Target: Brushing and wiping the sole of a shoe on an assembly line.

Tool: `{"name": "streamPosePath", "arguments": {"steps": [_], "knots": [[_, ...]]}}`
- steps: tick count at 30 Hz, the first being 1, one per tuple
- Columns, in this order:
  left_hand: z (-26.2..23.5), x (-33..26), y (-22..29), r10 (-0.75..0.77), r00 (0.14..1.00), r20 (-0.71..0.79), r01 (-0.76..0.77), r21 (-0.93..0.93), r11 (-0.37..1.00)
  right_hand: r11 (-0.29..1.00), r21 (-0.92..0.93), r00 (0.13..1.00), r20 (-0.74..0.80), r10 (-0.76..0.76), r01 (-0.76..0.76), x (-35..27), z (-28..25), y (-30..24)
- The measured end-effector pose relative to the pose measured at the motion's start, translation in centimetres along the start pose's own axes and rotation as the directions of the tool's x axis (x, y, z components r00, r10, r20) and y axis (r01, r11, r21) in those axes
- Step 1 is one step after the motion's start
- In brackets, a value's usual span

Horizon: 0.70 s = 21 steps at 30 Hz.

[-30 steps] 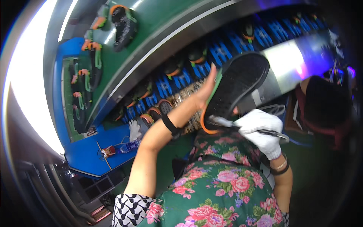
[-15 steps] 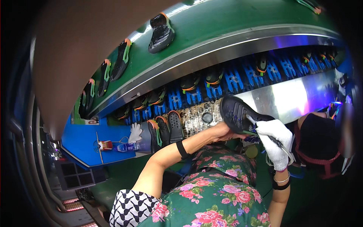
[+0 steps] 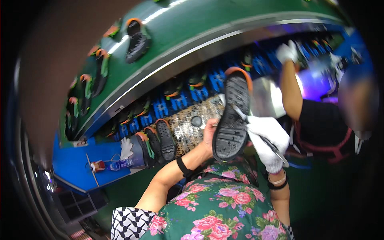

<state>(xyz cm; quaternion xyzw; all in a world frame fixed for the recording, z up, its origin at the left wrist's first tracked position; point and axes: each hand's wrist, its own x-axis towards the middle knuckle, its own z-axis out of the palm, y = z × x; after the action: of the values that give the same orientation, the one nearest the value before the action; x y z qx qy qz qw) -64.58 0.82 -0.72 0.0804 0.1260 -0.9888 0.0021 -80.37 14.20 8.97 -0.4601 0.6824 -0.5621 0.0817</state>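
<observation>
A black shoe sole [image 3: 234,120] with an orange rim at its far end is upright in front of me, its ridged face toward me. My bare left hand [image 3: 209,136] grips its left edge, some fingers hidden behind it. In a white knitted glove, my right hand [image 3: 269,140] is closed around a slim brush-like tool [image 3: 241,113], whose tip meets or nearly meets the sole's middle. A thin tube or handle end shows below the glove. Left of my left hand, several soles [image 3: 165,140] stand side by side on the bench.
Beyond the bench, blue racks [image 3: 161,107] carry several shoe parts. Farther off, a green conveyor belt [image 3: 192,30] bears more soles behind a metal rail. A white glove [image 3: 127,148] and a bottle [image 3: 116,165] lie on the blue table. At right, a co-worker's gloved hand [image 3: 287,52] reaches toward the racks.
The sole has turned from lying aslant to nearly upright, its orange-rimmed end now far from me. Both my hands have shifted left in view. The co-worker's arm has come into view at the racks.
</observation>
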Motion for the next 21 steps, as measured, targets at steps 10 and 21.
{"name": "streamPosePath", "arguments": {"steps": [10, 21], "knots": [[0.3, 1.7, -0.5, 0.106, 0.991, -0.081, -0.105, 0.013, 0.994, 0.954, -0.100, 0.959, 0.016, -0.283, 0.283, 3.5, -0.5, -0.6], [-0.8, 0.9, -1.2, 0.170, 0.981, -0.091, -0.142, 0.252, 0.957, 0.986, 0.057, 0.987, -0.036, -0.158, 0.160, 2.4, 0.8, -1.1]]}}
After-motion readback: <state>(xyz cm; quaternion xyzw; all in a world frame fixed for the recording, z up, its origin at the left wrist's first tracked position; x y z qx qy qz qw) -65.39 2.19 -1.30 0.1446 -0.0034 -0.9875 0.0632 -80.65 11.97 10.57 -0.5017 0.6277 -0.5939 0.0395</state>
